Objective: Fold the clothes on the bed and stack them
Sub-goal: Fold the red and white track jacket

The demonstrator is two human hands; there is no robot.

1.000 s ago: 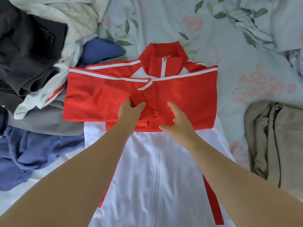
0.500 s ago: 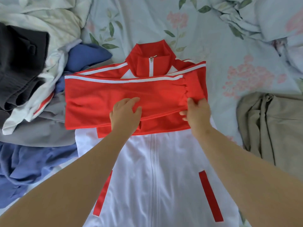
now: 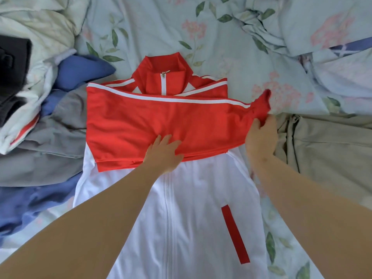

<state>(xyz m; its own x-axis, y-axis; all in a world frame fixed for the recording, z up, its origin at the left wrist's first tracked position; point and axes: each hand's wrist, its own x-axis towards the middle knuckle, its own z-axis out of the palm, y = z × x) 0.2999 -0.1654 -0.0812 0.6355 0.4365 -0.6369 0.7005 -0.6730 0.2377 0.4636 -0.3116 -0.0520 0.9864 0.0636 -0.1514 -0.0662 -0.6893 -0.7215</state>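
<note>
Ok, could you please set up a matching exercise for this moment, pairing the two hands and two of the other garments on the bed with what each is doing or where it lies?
Things
1. left hand
2. right hand
3. khaki garment
4. black garment

States or places
A. lies at the far left edge of the view
B. grips the cuff of the red sleeve
C. lies to the right of the jacket
D. presses flat on the folded red sleeve

Pairs: 1-D, 2-B, 3-C, 4-A
</note>
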